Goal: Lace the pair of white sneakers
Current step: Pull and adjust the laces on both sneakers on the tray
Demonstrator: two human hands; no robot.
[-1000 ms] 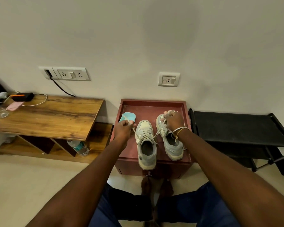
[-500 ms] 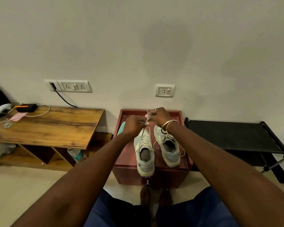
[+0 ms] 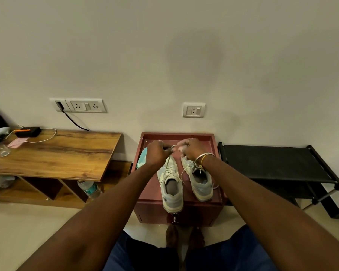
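Observation:
Two white sneakers stand side by side on a red-brown cabinet top (image 3: 216,194), toes toward the wall. The left sneaker (image 3: 171,187) has its lace (image 3: 169,161) drawn up from the eyelets. My left hand (image 3: 157,153) and my right hand (image 3: 191,148) meet above the toes, each pinching a part of that lace. The right sneaker (image 3: 201,181) lies partly under my right wrist, with a loose lace end (image 3: 182,174) hanging off its left side.
A teal object (image 3: 141,162) lies on the cabinet left of the sneakers. A wooden desk (image 3: 53,153) with a charger and cables stands to the left, a water bottle (image 3: 89,188) under it. A black rack (image 3: 274,163) is to the right. My bare feet (image 3: 184,237) are below the cabinet.
One second ago my hands were apart, the left by the left sneaker, the right over the right one. They have come together above the toes and now hold the left sneaker's lace raised.

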